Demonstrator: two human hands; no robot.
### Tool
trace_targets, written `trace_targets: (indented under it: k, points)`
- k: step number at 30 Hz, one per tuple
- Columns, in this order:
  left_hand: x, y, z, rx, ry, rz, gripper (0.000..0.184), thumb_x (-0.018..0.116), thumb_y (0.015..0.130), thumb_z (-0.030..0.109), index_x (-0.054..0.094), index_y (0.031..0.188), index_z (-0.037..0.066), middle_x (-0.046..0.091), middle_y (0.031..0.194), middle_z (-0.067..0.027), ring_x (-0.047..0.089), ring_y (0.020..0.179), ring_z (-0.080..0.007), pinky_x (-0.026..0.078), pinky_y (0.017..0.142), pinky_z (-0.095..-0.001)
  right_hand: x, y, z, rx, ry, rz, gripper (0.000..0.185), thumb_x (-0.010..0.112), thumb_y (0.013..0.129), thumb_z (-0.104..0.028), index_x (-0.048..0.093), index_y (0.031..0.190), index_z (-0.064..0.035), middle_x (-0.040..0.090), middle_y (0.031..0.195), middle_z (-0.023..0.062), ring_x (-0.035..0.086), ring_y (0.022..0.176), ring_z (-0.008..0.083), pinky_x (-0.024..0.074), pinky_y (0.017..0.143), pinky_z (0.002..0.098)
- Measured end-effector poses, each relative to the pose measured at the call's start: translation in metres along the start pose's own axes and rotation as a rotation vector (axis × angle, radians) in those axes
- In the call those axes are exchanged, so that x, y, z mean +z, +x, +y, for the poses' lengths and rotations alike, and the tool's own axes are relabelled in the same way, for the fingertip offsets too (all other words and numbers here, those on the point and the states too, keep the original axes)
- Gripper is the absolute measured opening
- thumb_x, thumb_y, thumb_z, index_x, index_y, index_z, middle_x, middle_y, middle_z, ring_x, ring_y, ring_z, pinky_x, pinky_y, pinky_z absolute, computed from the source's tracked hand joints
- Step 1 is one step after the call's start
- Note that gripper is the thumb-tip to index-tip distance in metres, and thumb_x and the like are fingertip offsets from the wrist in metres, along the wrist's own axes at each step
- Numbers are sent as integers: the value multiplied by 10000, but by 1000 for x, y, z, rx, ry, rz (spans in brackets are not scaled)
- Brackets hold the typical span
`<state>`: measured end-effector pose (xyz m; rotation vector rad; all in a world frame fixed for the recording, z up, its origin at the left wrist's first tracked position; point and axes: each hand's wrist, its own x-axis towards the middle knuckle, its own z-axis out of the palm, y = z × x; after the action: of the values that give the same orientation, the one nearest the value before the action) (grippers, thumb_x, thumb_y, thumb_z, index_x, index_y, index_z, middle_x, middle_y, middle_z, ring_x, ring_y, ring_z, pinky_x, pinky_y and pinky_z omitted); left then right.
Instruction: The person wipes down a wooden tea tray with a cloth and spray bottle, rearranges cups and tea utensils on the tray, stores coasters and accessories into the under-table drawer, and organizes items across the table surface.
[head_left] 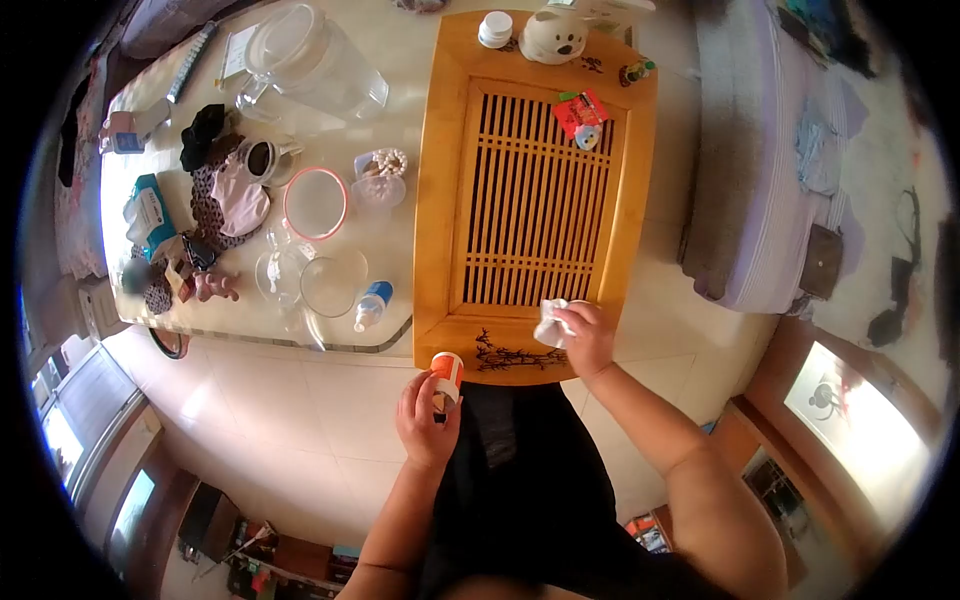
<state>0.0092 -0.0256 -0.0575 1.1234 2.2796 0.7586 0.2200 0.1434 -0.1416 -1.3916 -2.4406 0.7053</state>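
Note:
My left hand (428,422) is wrapped round a small white and orange container (447,372) at the near left corner of the wooden tea tray (440,200). On the tray's near right part, my right hand (587,338) pinches a crumpled white tissue (551,323), close to the slatted panel's lower edge. A dark branch pattern (510,353) runs along the wood between the two hands. Farther up on the slats lie a red packet (580,113) and a small figurine (587,137).
At the tray's far end stand a white jar (495,30), a dog-shaped pot (553,36) and a small green ornament (636,72). The left table holds a clear pitcher (300,65), a blue-labelled bottle (373,306), a pink-rimmed lid (316,204) and a tissue pack (151,218).

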Motion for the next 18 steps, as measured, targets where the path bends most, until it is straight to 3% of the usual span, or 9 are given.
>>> trace_targets:
  k: [7, 10, 15, 17, 18]
  points:
    - [-4, -13, -6, -2, -21, -13, 506, 746, 636, 50, 571, 1112, 41, 598, 1102, -150, 584, 982, -349, 482, 822, -415, 58, 44, -110, -76, 234, -268, 173, 602, 796, -98, 664, 956, -123, 638, 978, 62, 606, 973, 247, 505, 804, 366]
    - [-6, -11, -2, -7, 0, -4, 501, 745, 641, 49, 573, 1112, 44, 598, 1104, -148, 584, 983, -349, 478, 830, -414, 56, 47, -113, -101, 221, -324, 180, 605, 766, -72, 681, 929, -88, 649, 960, 57, 604, 950, 262, 496, 816, 373]
    - [-11, -2, 0, 6, 27, -18, 511, 755, 642, 55, 572, 1120, 53, 595, 1113, -144, 580, 990, -343, 475, 830, -413, 12, 23, -42, -137, -10, -338, 199, 631, 742, -53, 692, 913, -134, 653, 946, 33, 605, 942, 256, 498, 809, 361]
    - [-10, 5, 0, 6, 37, 1, 521, 757, 644, 58, 568, 1129, 57, 593, 1114, -143, 578, 992, -341, 475, 827, -413, -13, 17, -19, 9, -173, -517, 199, 611, 837, -83, 686, 1005, -159, 640, 1023, 91, 609, 985, 238, 515, 858, 362]
    - [-9, 9, -1, 7, 35, 11, 526, 757, 645, 58, 565, 1135, 59, 593, 1114, -143, 577, 992, -341, 476, 824, -413, -25, 19, -12, 189, -96, -566, 192, 637, 813, -69, 697, 975, -153, 646, 1010, 85, 617, 961, 236, 521, 838, 354]
